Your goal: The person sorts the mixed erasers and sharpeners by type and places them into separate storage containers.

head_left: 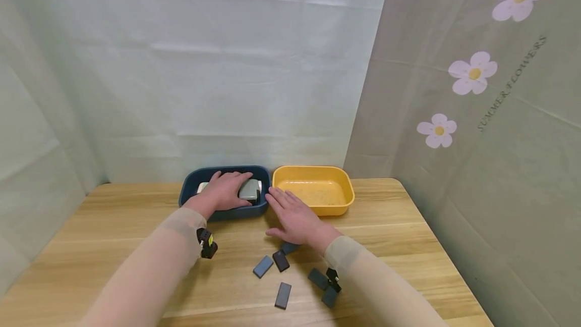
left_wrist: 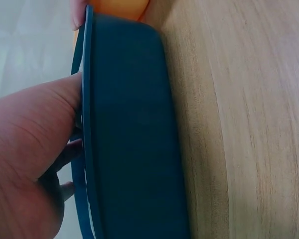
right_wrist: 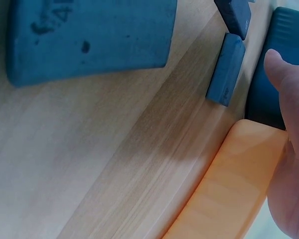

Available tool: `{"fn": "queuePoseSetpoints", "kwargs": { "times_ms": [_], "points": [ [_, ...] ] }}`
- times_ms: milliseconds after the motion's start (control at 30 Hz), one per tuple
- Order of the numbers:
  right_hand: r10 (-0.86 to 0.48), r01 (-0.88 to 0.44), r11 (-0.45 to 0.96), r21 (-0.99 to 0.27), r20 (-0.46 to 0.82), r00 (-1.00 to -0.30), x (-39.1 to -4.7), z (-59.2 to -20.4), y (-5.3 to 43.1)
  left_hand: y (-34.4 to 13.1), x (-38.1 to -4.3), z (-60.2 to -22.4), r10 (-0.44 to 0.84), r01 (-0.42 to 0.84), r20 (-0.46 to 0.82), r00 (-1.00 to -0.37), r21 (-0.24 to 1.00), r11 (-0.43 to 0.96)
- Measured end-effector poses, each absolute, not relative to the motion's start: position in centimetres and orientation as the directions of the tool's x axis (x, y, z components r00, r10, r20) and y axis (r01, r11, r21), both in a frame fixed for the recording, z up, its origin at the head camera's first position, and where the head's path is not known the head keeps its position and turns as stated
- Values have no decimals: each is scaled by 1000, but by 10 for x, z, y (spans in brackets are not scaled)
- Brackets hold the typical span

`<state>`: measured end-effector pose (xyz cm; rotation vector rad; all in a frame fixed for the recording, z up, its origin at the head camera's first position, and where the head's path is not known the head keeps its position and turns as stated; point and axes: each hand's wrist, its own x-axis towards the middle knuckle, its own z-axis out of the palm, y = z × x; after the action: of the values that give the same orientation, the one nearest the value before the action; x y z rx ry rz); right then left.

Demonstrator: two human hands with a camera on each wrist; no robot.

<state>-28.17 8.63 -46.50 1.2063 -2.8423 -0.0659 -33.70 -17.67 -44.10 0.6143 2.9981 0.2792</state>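
A dark blue bin (head_left: pixel 240 214) stands at the back of the table with a grey-green block (head_left: pixel 248 189) and some whitish pieces in it. My left hand (head_left: pixel 222 192) reaches in from above and grips the grey-green block, thumb on the near side and fingers on the far side; in the left wrist view the bin's wall hides the fingertips. My right hand (head_left: pixel 295 218) has its fingers extended, the tips at the blue bin's right end, beside the yellow bin (head_left: pixel 329 210). Below that palm lies a blue block (head_left: pixel 290 248), touching a black block (head_left: pixel 281 261).
On the near part of the table lie a lighter blue block (head_left: pixel 263 266), a dark grey block (head_left: pixel 283 295) and two dark blocks near the right wrist, one dark green (head_left: pixel 318 278). Pale curtains (head_left: pixel 227 90) hang behind and at the sides of the wooden table (head_left: pixel 395 246).
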Motion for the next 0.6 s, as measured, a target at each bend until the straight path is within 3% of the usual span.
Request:
{"fn": "queuePoseSetpoints", "kwargs": {
  "times_ms": [600],
  "points": [
    [-719, -719, 695, 17, 47, -694, -282, -464, 87, -188, -321, -430, 356, 337, -56, -933, 212, 917]
  ]
}}
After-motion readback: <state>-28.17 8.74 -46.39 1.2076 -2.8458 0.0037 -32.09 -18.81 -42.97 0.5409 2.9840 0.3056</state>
